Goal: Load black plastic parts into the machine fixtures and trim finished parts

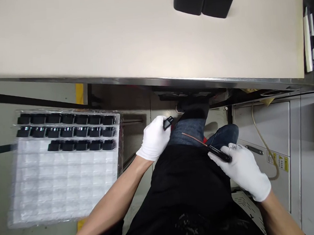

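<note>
In a white glove, my left hand [155,138] is closed round a small black part [168,122], which sticks out past the thumb side. My right hand [239,165], also gloved in white, grips the black handle [219,153] of a tool. From that handle a thin copper-coloured rod [193,138] points up and left toward my left hand, without touching it. Both hands are over my lap, below the table edge. To the left, a clear plastic tray [67,184] holds several black parts [81,131] in its three upper rows.
A pale-topped table [113,38] with a metal front edge spans the upper view. Black bins [218,0] stand near its far side. Grey cabinets [270,120] with a hanging tube [260,135] are at the right. Yellow floor marking [79,93] shows behind the tray.
</note>
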`<state>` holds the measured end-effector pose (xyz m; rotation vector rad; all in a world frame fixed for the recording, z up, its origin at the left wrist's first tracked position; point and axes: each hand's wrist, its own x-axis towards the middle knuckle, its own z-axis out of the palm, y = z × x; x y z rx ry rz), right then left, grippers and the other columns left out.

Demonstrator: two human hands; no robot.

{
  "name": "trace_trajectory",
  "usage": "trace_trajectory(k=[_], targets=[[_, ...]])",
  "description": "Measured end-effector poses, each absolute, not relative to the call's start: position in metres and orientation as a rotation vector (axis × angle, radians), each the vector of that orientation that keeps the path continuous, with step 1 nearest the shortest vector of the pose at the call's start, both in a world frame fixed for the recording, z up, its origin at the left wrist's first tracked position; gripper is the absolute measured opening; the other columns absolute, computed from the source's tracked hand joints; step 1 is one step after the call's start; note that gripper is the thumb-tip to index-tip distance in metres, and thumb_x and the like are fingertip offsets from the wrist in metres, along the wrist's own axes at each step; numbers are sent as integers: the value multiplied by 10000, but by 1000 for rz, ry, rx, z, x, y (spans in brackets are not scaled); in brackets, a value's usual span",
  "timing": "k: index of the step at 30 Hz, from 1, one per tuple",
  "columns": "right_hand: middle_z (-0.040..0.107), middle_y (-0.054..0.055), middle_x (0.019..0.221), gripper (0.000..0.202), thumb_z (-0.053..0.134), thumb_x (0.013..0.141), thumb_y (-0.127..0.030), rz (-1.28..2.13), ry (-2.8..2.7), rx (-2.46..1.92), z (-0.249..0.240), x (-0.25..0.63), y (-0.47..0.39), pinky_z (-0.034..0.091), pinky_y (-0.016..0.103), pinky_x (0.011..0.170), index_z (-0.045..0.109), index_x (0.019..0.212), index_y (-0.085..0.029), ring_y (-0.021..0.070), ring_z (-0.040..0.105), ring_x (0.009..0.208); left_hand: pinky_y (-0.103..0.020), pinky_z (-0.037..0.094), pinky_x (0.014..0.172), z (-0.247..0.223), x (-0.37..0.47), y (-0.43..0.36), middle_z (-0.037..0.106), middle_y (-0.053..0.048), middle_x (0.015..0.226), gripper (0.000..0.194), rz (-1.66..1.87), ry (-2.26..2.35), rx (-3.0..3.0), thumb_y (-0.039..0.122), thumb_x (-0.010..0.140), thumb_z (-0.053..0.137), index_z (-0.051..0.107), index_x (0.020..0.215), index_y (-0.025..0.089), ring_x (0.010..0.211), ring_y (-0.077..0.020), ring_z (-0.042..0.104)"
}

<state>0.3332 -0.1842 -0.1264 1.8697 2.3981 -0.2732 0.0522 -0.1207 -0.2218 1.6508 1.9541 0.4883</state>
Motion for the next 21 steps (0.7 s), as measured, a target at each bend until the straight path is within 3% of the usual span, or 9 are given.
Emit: trace_trajectory(k=[3,5,9,13,19,21], targets=[[493,15,587,659,475,1023,-719,-330,2346,1920,-127,324,-174,298,329,608,567,591,-229,170,443,543,-380,548,862,-221,49,-118,763,-121,958,127,449,1821,1834,186,914,610,667,1028,182,928,-296,748],[486,10,588,644,514,999,-726,-429,2295,1947,-126,324,-169,295,327,610,548,589,-230,170,439,555,-369,549,861,-214,44,-113,762,-99,958,194,492,1770,1694,224,870,706,671,1057,185,908,-277,739],[487,5,621,634,570,966,-735,-735,2164,2036,-117,337,-165,332,327,640,508,593,-226,170,449,602,-287,546,740,-199,27,-100,726,-37,876,521,654,1519,988,351,633,983,649,990,173,771,-185,680],[516,-7,666,583,606,986,-673,-1284,1996,2010,-108,355,-164,381,320,674,515,628,-221,163,473,661,-221,446,540,-198,16,-93,652,-8,706,558,716,996,581,412,575,1032,640,869,143,557,-103,549],[532,-13,705,540,638,976,-652,-1573,1873,1922,-102,376,-156,389,311,669,563,673,-211,158,473,701,-217,357,451,-215,18,-92,725,-97,737,606,639,644,546,490,542,1028,759,918,99,479,-105,526],[537,-13,703,544,645,972,-650,-1588,1869,1913,-100,378,-153,381,305,646,548,668,-208,152,470,688,-219,408,464,-216,15,-90,750,-101,766,613,623,653,548,438,523,1044,777,969,112,512,-133,585]])
